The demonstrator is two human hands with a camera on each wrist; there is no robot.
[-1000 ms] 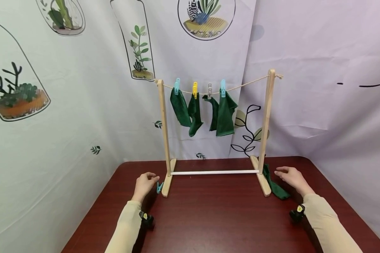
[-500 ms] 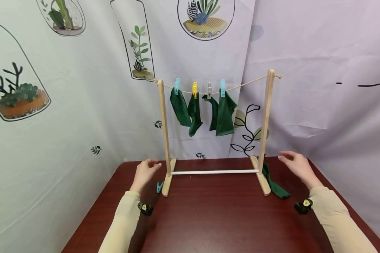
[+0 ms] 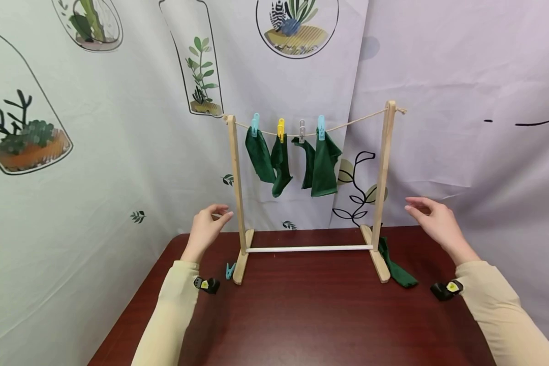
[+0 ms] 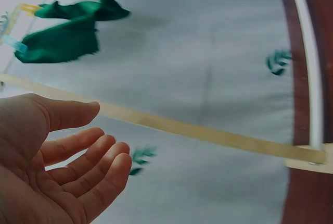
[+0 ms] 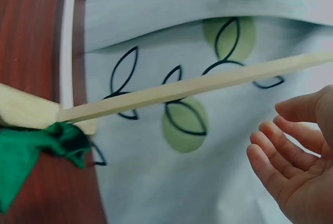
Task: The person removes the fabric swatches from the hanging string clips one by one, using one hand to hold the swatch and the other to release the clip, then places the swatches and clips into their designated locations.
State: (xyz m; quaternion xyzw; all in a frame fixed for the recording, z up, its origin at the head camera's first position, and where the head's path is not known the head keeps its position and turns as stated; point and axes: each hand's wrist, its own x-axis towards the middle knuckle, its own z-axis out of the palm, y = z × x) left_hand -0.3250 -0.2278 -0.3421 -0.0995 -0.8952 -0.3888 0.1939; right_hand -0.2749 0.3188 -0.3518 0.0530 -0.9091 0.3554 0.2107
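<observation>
My left hand [image 3: 204, 231] is raised just left of the left post of a small wooden drying rack [image 3: 238, 188], its fingers loosely curved around nothing. My right hand [image 3: 439, 226], likewise holding nothing, hovers right of the right post [image 3: 383, 178]. On the sagging line [image 3: 361, 120] hang several green cloth pieces, among them a sock [image 3: 281, 168] under a yellow clothespin [image 3: 281, 130]. Blue clothespins [image 3: 254, 125] grip the outermost pieces and a greyish clothespin [image 3: 302, 132] a narrow one. In the left wrist view, the thumb [image 4: 75, 114] stands apart from the fingers.
A blue clothespin [image 3: 230, 270] lies beside the rack's left foot [image 3: 242, 264]. Another green cloth piece [image 3: 401, 274] lies by the right foot [image 3: 379, 262] on the dark red table [image 3: 302, 315]. A white crossbar [image 3: 311, 249] joins the feet; a printed curtain [image 3: 164, 168] hangs behind.
Both hands have risen from near the tabletop, and the right has also drifted outward to the right. The rack, hanging pieces, loose clothespin and loose green cloth have stayed in place.
</observation>
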